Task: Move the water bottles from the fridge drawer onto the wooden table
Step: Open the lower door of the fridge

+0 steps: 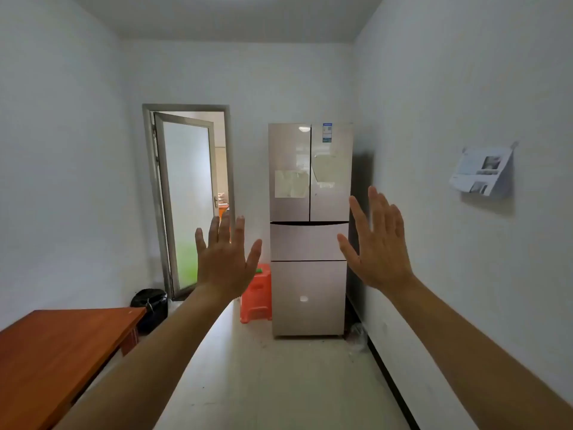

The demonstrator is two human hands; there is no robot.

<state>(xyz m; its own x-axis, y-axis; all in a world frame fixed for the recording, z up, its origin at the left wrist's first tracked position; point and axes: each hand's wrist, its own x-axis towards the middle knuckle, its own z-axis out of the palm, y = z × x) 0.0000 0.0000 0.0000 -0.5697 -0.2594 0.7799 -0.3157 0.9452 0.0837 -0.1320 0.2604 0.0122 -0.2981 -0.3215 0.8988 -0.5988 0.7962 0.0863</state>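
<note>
A tall pinkish-beige fridge (308, 231) stands against the far wall, its two upper doors and both lower drawers shut. No water bottles show. The wooden table (52, 355) fills the lower left corner, its reddish top bare where I see it. My left hand (224, 262) is raised in front of me, fingers spread, holding nothing, left of the fridge. My right hand (378, 243) is raised the same way, fingers apart and empty, over the fridge's right edge. Both hands are well short of the fridge.
An orange plastic stool (257, 296) stands left of the fridge. A black bin bag (150, 305) sits by the table's far end. A glass door (186, 200) stands open in the far wall. A paper holder (480, 172) hangs on the right wall. Pale floor runs toward the fridge.
</note>
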